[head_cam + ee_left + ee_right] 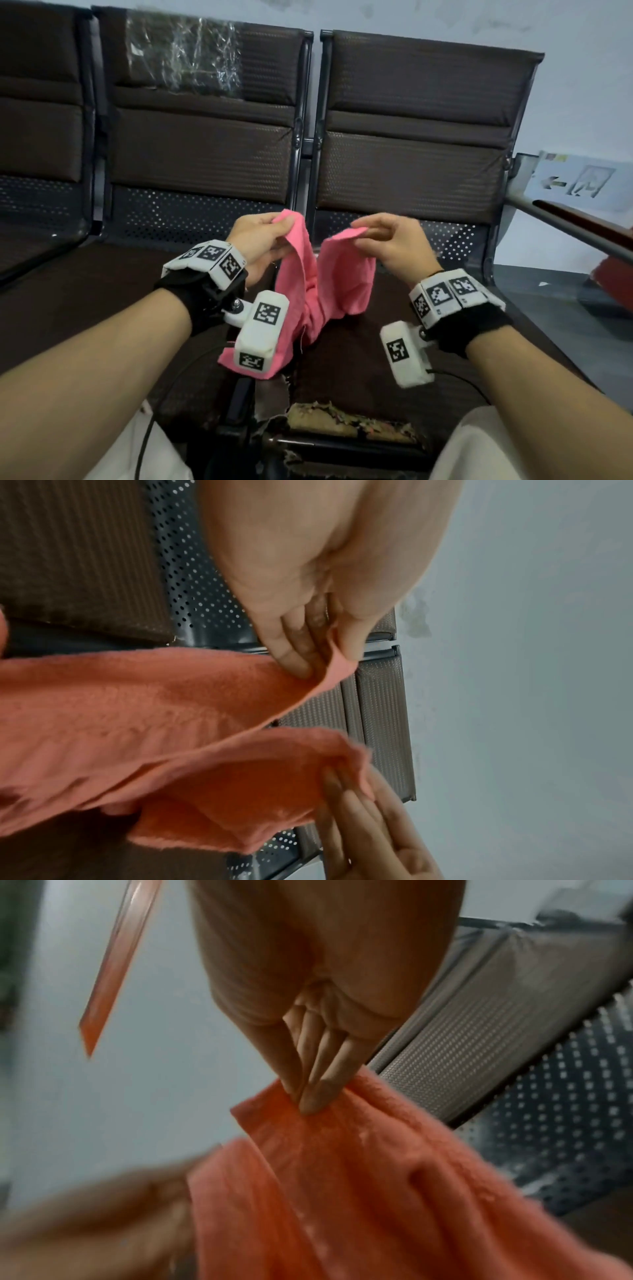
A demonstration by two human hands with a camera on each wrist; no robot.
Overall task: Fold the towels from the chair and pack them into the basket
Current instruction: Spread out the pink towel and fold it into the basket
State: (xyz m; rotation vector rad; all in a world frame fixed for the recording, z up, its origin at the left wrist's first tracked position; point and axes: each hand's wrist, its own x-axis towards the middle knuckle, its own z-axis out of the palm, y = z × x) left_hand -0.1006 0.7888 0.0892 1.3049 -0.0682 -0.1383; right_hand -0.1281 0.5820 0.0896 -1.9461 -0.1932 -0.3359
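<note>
A pink towel point(325, 284) hangs between my two hands above the dark brown chair seat point(102, 291); its lower end lies crumpled on the seat. My left hand point(263, 236) pinches one top corner, thumb against fingers. My right hand point(383, 240) pinches the other top corner a short way to the right. The towel sags in a V between them. In the left wrist view the towel point(137, 723) looks orange, with my left fingers point(294, 658) on its edge. In the right wrist view my right fingers point(315, 1093) pinch the towel point(359, 1177). No basket is in view.
A row of brown padded chairs with perforated metal backs point(205, 154) stands against a pale wall. The front edge of the seat point(342, 421) is torn, with foam showing. A metal armrest point(565, 226) and a red object point(613, 284) are at the right.
</note>
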